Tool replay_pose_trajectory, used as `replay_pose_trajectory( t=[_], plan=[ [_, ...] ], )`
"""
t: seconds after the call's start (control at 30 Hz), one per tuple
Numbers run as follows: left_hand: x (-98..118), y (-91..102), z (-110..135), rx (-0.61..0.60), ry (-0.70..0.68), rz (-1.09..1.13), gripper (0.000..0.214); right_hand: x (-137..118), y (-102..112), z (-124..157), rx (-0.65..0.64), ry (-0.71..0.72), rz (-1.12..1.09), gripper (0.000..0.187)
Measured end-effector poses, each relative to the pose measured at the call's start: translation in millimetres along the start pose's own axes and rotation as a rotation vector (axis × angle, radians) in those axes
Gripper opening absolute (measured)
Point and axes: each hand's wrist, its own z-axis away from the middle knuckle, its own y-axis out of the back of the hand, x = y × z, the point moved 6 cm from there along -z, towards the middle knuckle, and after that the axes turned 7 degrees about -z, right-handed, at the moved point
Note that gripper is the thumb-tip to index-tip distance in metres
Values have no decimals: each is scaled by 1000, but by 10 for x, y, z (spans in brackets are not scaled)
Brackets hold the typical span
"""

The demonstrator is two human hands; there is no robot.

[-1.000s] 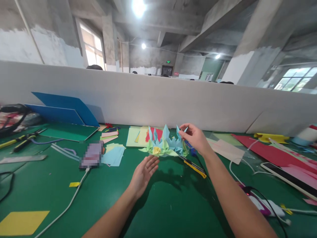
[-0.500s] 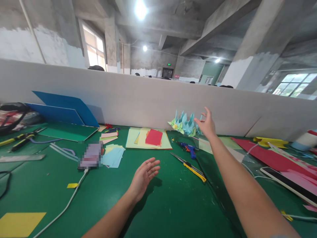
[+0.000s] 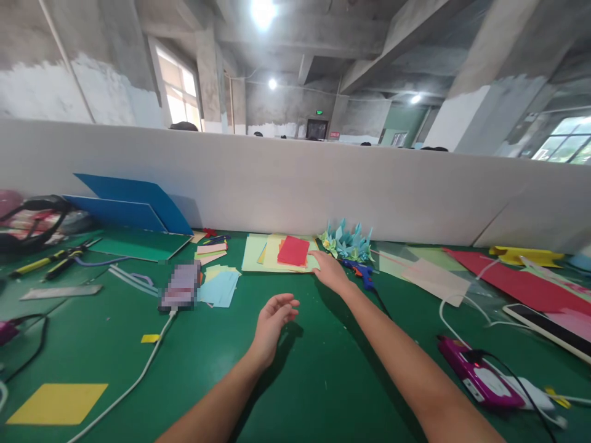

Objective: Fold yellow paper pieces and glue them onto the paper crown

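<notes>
My right hand (image 3: 329, 272) reaches to the right edge of a paper stack (image 3: 258, 259), its thumb and fingers apart at that edge. On top of the stack lies a piece of red paper (image 3: 293, 251). My left hand (image 3: 276, 320) hovers over the table nearer to me, fingers loosely bent and holding nothing. Beyond my right hand, a cluster of blue paper flowers (image 3: 348, 241) with pale green leaves stands against the partition. A blue glue gun (image 3: 362, 272) lies just right of my right wrist.
Left of the stack are light blue sheets (image 3: 220, 287), a charging phone (image 3: 181, 286) and blue boards (image 3: 115, 212). Red paper (image 3: 521, 286), a tablet (image 3: 549, 332) and a purple power strip (image 3: 480, 375) with cords lie to the right. A white partition (image 3: 258, 184) closes the far side.
My right hand has moved left and down from beside the flowers to the paper stack. The flowers sit lower. The yellow craft knife is out of sight, where my right forearm now lies.
</notes>
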Motion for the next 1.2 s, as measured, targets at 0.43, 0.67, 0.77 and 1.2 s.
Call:
replay_pose_trajectory(
  t=[0.43, 0.67, 0.77, 1.2],
  plan=[
    [-59, -59, -58, -7, -135, -217, 13, 311, -72, -137, -194, -90, 188, 30],
    [99, -243, -330, -96, -337, -613, 21, 352, -17, -210, -196, -115, 241, 31],
    [267, -281, -604, -130, -451, -824, 20, 382, -9, -229, -189, -111, 263, 31],
    [394, -46, -1334, -95, -604, -1462, 30, 354, -30, -264, -209, 104, 365, 29]
  ],
)
